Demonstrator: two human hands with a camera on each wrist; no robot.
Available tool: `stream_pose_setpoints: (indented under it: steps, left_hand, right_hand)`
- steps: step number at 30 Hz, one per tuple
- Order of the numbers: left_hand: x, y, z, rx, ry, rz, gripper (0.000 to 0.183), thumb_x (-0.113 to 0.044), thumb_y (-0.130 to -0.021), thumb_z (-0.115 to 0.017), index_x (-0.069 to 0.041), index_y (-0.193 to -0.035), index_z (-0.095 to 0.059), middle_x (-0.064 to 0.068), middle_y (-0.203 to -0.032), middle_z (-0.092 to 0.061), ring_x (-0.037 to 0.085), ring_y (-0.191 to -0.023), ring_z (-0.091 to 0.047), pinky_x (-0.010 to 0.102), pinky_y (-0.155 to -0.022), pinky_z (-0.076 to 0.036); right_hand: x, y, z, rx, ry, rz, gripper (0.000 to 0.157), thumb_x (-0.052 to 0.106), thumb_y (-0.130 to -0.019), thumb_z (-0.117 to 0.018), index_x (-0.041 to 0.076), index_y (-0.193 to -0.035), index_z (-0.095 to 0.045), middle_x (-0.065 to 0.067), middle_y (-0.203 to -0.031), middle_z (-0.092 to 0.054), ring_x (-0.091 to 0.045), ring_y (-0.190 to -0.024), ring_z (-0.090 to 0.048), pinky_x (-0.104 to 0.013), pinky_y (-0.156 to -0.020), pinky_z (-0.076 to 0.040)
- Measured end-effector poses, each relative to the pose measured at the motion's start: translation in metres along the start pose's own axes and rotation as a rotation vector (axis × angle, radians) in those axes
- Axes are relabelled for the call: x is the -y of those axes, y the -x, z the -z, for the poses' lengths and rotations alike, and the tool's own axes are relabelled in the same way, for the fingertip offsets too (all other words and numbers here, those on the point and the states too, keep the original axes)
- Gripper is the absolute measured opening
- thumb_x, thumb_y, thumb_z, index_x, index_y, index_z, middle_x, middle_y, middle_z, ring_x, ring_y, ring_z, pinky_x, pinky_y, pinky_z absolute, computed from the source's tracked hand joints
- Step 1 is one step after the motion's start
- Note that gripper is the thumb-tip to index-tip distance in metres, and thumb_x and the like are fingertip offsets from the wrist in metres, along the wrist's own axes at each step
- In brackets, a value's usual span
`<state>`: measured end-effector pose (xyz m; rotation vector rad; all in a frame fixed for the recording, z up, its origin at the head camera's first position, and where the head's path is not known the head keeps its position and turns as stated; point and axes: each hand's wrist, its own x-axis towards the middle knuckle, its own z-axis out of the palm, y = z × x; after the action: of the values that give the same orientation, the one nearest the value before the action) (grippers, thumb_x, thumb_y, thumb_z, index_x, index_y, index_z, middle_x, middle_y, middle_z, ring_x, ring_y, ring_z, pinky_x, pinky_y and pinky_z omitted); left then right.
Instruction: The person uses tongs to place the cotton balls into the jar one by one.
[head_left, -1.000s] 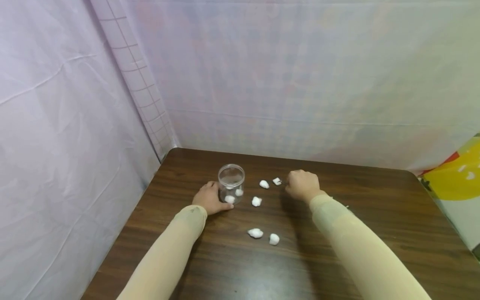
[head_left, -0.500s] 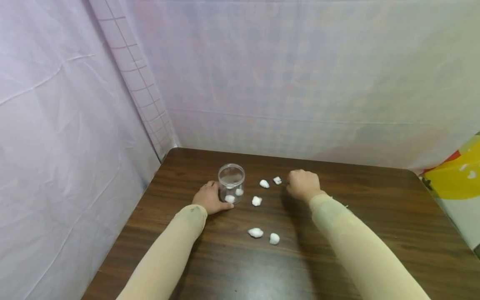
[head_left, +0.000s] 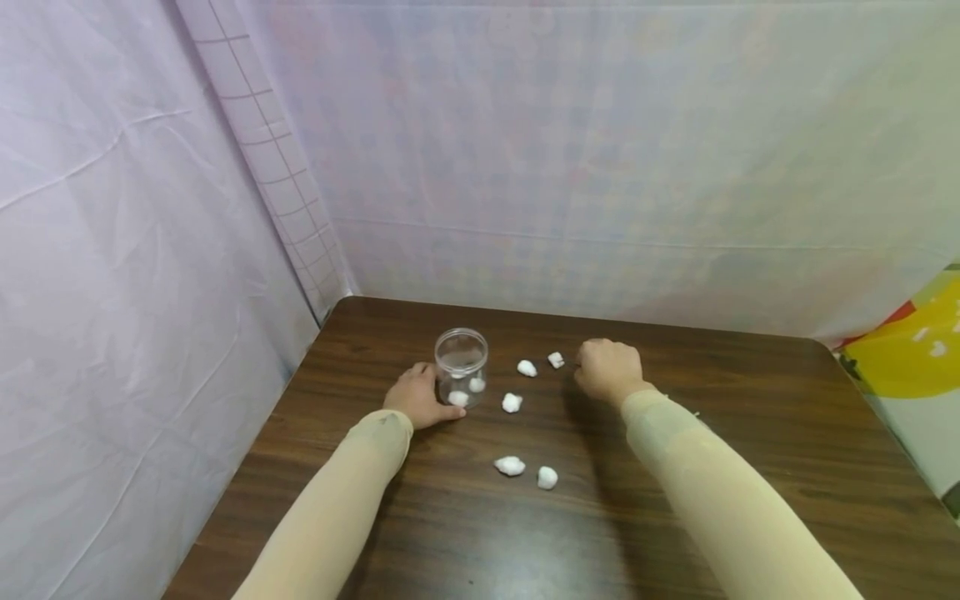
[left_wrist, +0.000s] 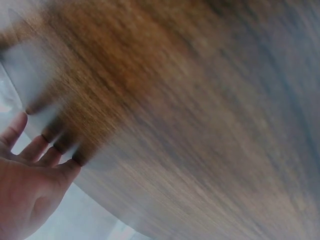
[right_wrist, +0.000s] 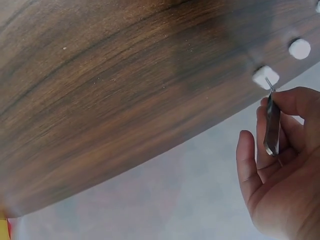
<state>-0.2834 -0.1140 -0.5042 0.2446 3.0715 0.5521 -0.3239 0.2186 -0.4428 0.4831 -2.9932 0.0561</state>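
In the head view my left hand (head_left: 420,397) holds a clear plastic jar (head_left: 461,357) around its left side, the thumb along the front of its base. Several white cotton balls (head_left: 459,399) lie in the jar, whose top is uncovered. My right hand (right_wrist: 285,155) pinches metal tweezers (right_wrist: 271,125) between thumb and fingers. The tweezer tips are right at a cotton ball (right_wrist: 266,77), close over the table. In the left wrist view the left hand's fingers (left_wrist: 35,149) are spread, and their tips reach the table.
Between the hands more cotton balls lie on the brown wooden table (head_left: 750,467): one cotton ball (head_left: 527,368) farther back, another cotton ball (head_left: 512,403) beside the jar, and two nearer the front. A white curtain (head_left: 600,167) hangs behind the table, with a yellow sheet (head_left: 911,358) at right.
The cotton ball at the tweezer tips has turned and shifted very slightly toward the back right. The left hand and the jar stay in place.
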Motion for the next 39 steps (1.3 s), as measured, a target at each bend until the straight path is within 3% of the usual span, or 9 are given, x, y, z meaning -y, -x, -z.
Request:
stream_pose_setpoints:
  steps: [10, 17, 22, 28, 35, 39]
  left_hand:
    - [0.000, 0.001, 0.000, 0.000, 0.009, -0.009, 0.098, -0.066, -0.071, -0.079, -0.002, -0.139, -0.050, 0.016, -0.140, -0.050, 0.035, -0.128, -0.049, 0.048, -0.103, -0.044]
    - [-0.002, 0.003, 0.003, 0.007, 0.014, -0.005, 0.097, -0.065, -0.072, -0.079, -0.001, -0.140, -0.050, 0.017, -0.140, -0.050, 0.036, -0.129, -0.048, 0.049, -0.104, -0.043]
    - [-0.003, 0.004, 0.004, 0.015, 0.012, -0.003, 0.097, -0.065, -0.073, -0.078, -0.001, -0.140, -0.049, 0.017, -0.140, -0.050, 0.035, -0.129, -0.048, 0.048, -0.104, -0.043]
    - [-0.002, 0.002, 0.002, 0.013, 0.009, -0.006, 0.098, -0.066, -0.072, -0.078, -0.002, -0.140, -0.050, 0.016, -0.139, -0.050, 0.035, -0.128, -0.048, 0.048, -0.103, -0.044]
    - [-0.001, 0.000, 0.001, -0.001, 0.010, -0.013, 0.097, -0.066, -0.071, -0.079, -0.002, -0.139, -0.051, 0.017, -0.139, -0.050, 0.036, -0.128, -0.049, 0.049, -0.103, -0.044]
    - [-0.001, 0.001, 0.001, 0.000, 0.012, -0.008, 0.097, -0.066, -0.071, -0.079, -0.002, -0.139, -0.051, 0.017, -0.139, -0.050, 0.036, -0.128, -0.049, 0.049, -0.102, -0.044]
  right_hand:
    - [0.004, 0.004, 0.015, -0.085, 0.008, 0.054, 0.017, 0.011, -0.075, -0.060, 0.018, -0.060, -0.058, 0.002, -0.066, -0.053, -0.020, -0.055, -0.050, -0.042, -0.043, -0.044]
    - [0.013, 0.007, 0.029, -0.069, 0.016, 0.069, 0.015, 0.010, -0.078, -0.060, 0.018, -0.066, -0.065, 0.002, -0.066, -0.051, -0.019, -0.056, -0.048, -0.039, -0.043, -0.042]
    - [0.016, 0.010, 0.036, -0.085, 0.028, 0.084, 0.019, 0.010, -0.078, -0.059, 0.018, -0.061, -0.060, 0.002, -0.067, -0.050, -0.019, -0.055, -0.047, -0.039, -0.042, -0.041]
    - [0.022, 0.012, 0.048, -0.177, 0.020, 0.129, 0.022, 0.008, -0.076, -0.058, 0.017, -0.057, -0.053, 0.002, -0.064, -0.048, -0.019, -0.051, -0.043, -0.039, -0.039, -0.039]
    - [0.043, 0.011, 0.070, -0.253, 0.014, 0.193, 0.014, 0.010, -0.079, -0.060, 0.017, -0.070, -0.068, 0.003, -0.066, -0.051, -0.018, -0.052, -0.046, -0.037, -0.039, -0.040]
    - [0.063, 0.011, 0.080, -0.304, 0.003, 0.250, 0.020, 0.010, -0.077, -0.059, 0.017, -0.083, -0.077, 0.004, -0.071, -0.054, -0.016, -0.054, -0.048, -0.037, -0.040, -0.042]
